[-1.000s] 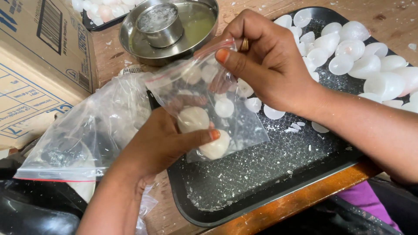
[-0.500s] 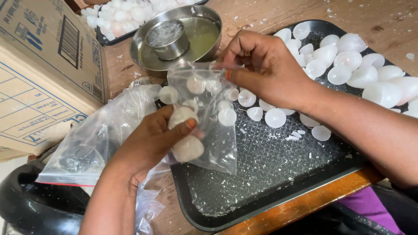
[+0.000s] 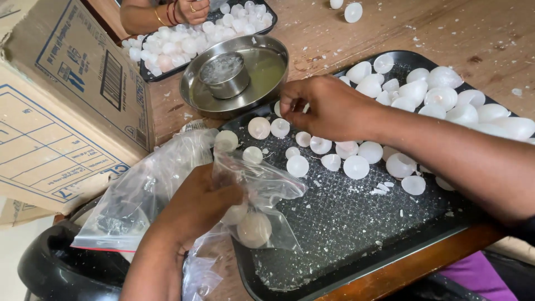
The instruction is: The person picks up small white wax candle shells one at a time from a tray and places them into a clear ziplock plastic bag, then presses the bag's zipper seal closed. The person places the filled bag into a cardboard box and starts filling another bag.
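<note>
Head view: the left hand (image 3: 195, 209) grips a small clear bag (image 3: 259, 192) of white discs at the black tray's (image 3: 356, 245) near-left corner, while the right hand (image 3: 329, 108) pinches closed over loose white discs (image 3: 326, 156) farther in.

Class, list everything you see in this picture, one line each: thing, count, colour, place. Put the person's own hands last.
Black tray: one, front right, on the table.
White domed pieces: many, white, spread over that tray.
Small clear bag: one, holding a few white pieces, above the tray's left edge.
Pile of clear bags: several, left of the tray.
Steel bowl: one, silver, behind the tray, small steel cup inside.
Second tray: one, black, far left, full of white pieces.
Cardboard boxes: two, brown, left.
Wooden table: brown.
Co-worker's hand: top.
Left hand: grip on the small bag.
Right hand: over the white pieces.
</note>
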